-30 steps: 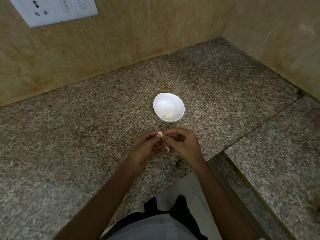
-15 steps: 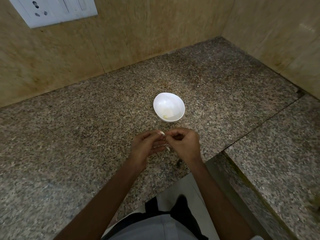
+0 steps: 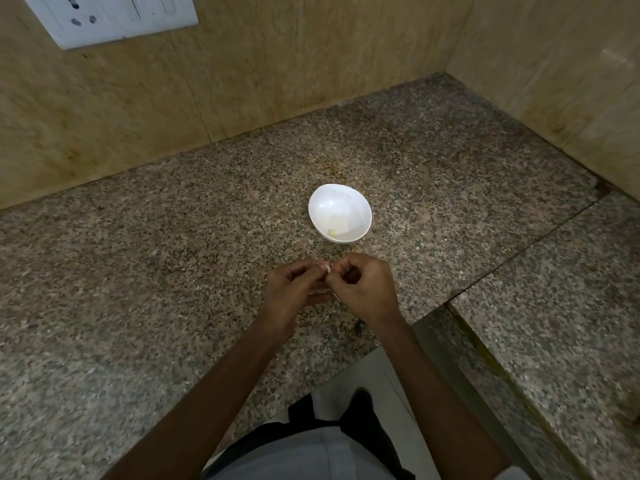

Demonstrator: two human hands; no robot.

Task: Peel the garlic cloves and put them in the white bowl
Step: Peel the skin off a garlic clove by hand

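Left hand [image 3: 294,289]: fingers curled, tips pinching a small garlic clove [image 3: 327,269].
Right hand [image 3: 363,292]: loosely fisted, thumb and forefinger nipping the same clove and touching the left fingertips.
Garlic clove: pale, rounded, mostly hidden; held above the counter, near the bowl.
White bowl [image 3: 332,206]: smooth, glossy, round; a small yellowish piece [image 3: 332,232] lies inside.
Counter [image 3: 138,254]: speckled grey-brown granite.
Wall [image 3: 277,64]: mottled beige stone.
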